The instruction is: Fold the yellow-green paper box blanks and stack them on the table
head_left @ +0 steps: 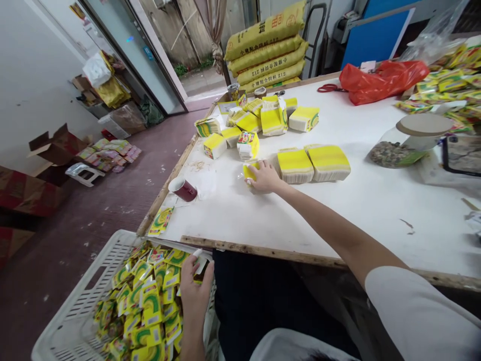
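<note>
My right hand (pixel 266 176) reaches across the white table, its fingers around a small stack of yellow cards (pixel 251 171). Two larger yellow-topped card stacks (pixel 295 165) stand just to the right of it. Low at the table's front edge is my left hand (pixel 195 288), fingers apart and curved, with a white covering on one fingertip. I see nothing held in it, though part of its inner side is hidden. Beside it, yellow-and-green packets (pixel 150 306) fill a white plastic basket (pixel 71 306).
A dark red cup (pixel 183 189) and a single packet (pixel 161 220) lie near the table's left edge. More card stacks (pixel 272 120) are heaped at the back. To the right are a jar (pixel 404 143), a red plastic bag (pixel 383 82) and piled packets (pixel 451 82).
</note>
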Action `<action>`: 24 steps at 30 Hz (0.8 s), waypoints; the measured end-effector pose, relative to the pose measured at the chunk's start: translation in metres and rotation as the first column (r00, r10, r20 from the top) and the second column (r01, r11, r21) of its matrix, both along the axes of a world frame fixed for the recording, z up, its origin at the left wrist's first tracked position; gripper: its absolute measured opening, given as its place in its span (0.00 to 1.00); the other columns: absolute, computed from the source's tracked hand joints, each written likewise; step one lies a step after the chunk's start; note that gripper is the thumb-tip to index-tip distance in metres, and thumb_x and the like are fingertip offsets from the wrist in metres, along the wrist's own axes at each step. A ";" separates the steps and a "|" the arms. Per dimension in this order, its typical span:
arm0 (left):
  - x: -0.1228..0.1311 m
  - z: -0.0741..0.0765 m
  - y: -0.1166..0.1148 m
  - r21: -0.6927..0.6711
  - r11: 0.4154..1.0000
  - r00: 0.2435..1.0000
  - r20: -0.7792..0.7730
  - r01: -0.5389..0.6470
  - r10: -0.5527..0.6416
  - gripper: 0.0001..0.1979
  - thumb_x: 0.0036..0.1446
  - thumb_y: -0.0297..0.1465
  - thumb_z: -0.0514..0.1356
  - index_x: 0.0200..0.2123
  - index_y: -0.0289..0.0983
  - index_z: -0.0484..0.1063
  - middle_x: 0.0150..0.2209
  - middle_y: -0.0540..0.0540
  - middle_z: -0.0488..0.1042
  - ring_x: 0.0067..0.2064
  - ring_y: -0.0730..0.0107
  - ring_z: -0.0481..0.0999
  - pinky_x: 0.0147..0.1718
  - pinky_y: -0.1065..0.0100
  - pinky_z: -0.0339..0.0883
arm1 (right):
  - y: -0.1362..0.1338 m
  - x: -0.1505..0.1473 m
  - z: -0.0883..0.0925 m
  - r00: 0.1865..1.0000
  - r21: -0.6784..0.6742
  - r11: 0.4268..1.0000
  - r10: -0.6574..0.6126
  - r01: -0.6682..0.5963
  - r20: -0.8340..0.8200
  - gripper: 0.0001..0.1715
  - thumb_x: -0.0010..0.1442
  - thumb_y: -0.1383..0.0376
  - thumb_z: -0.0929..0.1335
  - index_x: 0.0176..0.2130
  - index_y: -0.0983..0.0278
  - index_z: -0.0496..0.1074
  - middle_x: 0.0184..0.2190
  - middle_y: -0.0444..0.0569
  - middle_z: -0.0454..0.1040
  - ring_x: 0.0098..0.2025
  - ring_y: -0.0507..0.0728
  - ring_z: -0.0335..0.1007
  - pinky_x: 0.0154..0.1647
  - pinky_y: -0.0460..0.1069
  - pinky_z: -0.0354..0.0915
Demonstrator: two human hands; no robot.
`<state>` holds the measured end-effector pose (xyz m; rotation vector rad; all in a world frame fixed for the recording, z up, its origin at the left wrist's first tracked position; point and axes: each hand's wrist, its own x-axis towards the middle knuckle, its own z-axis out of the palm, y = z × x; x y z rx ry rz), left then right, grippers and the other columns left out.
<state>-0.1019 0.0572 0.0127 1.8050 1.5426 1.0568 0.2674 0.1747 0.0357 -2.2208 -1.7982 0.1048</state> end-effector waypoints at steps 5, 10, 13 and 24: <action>0.014 0.002 -0.007 0.000 0.986 0.984 -0.065 0.168 -0.168 0.22 0.59 0.44 0.64 0.52 0.39 0.71 0.55 0.38 0.72 0.56 0.53 0.74 0.54 0.52 0.72 | -0.001 -0.043 -0.002 0.999 -0.019 1.000 0.017 -0.018 -0.043 0.37 0.66 0.45 0.59 0.66 0.60 0.59 0.67 0.66 0.58 0.68 0.75 0.48 0.60 0.65 0.54; 0.013 -0.001 -0.017 -0.056 0.980 0.977 -0.085 0.193 -0.197 0.21 0.59 0.44 0.63 0.52 0.39 0.72 0.53 0.38 0.74 0.53 0.54 0.76 0.52 0.52 0.73 | 0.022 -0.071 0.005 0.994 -0.024 0.999 -0.035 0.033 -0.100 0.45 0.64 0.39 0.57 0.67 0.65 0.58 0.68 0.72 0.54 0.70 0.79 0.44 0.61 0.71 0.50; 0.015 -0.001 -0.027 -0.080 0.975 0.974 -0.076 0.207 -0.214 0.21 0.58 0.44 0.64 0.50 0.39 0.73 0.51 0.39 0.76 0.51 0.55 0.78 0.50 0.53 0.74 | 0.033 -0.076 0.011 0.992 -0.035 0.999 0.010 -0.015 -0.128 0.47 0.61 0.36 0.59 0.67 0.61 0.59 0.69 0.69 0.54 0.70 0.77 0.45 0.62 0.70 0.50; 0.012 0.000 -0.054 -0.144 0.955 0.963 -0.042 0.259 -0.267 0.20 0.56 0.41 0.65 0.50 0.39 0.75 0.48 0.40 0.79 0.47 0.58 0.81 0.49 0.55 0.75 | -0.013 -0.074 0.010 0.991 -0.088 0.995 0.039 -0.051 -0.129 0.42 0.61 0.45 0.64 0.68 0.59 0.58 0.70 0.68 0.52 0.71 0.76 0.44 0.59 0.71 0.57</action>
